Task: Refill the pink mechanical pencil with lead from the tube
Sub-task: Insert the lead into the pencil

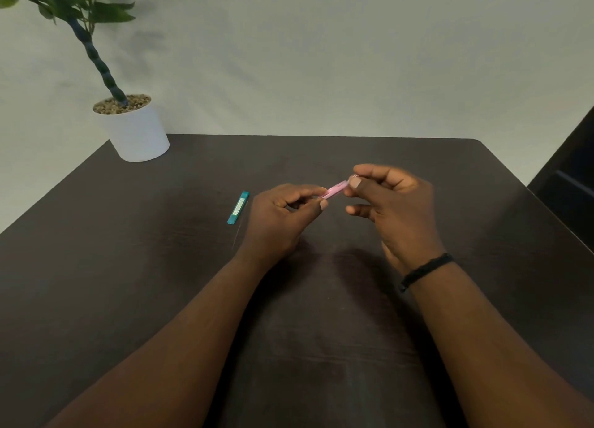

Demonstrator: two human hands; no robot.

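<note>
The pink mechanical pencil [336,190] is held above the middle of the dark table [160,267], between both hands. My left hand [279,222] grips its lower end, most of which is hidden in the fingers. My right hand [392,202] pinches its upper end between thumb and forefinger. The teal lead tube [238,207] lies flat on the table just left of my left hand, untouched. A thin line that may be a single lead [236,238] lies on the table below the tube.
A white pot [138,135] with a green plant stands at the table's far left corner. A dark piece of furniture [572,176] stands off the table's right edge. A pale wall lies behind.
</note>
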